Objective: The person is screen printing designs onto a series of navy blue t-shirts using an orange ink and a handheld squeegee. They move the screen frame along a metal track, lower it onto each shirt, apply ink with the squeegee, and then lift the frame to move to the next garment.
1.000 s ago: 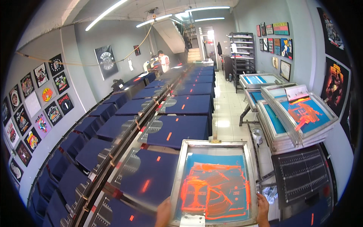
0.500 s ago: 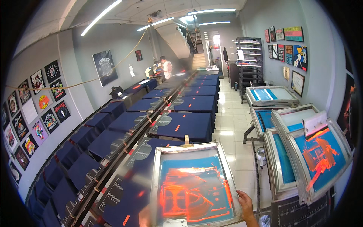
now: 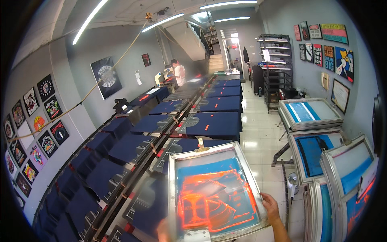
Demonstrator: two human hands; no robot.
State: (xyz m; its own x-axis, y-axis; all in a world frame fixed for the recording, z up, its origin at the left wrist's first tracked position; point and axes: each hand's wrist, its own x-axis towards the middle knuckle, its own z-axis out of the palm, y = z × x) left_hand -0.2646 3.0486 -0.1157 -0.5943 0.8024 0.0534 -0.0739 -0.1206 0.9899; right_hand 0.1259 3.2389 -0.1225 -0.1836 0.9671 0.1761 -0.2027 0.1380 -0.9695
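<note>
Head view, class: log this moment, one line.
framed screen: orange ink; left hand: blurred at left edge; right hand: gripping right edge; navy cloths: in rows

Tiled aisle point(image 3: 259, 141) free; dark-blue boards point(image 3: 215, 124) along left, stacked frames point(image 3: 312, 126) along right; held screen point(image 3: 215, 191) covers near boards.

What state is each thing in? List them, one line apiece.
Printing screen, held, smeared with orange ink
Right hand, closed on the screen's right edge
Left hand, at the screen's left edge; grip too blurred to tell
Metal clamp, attached to the screen's far edge
Blue fabric pieces, laid out in rows
Ceiling lights, lit
Co-worker, standing
</note>
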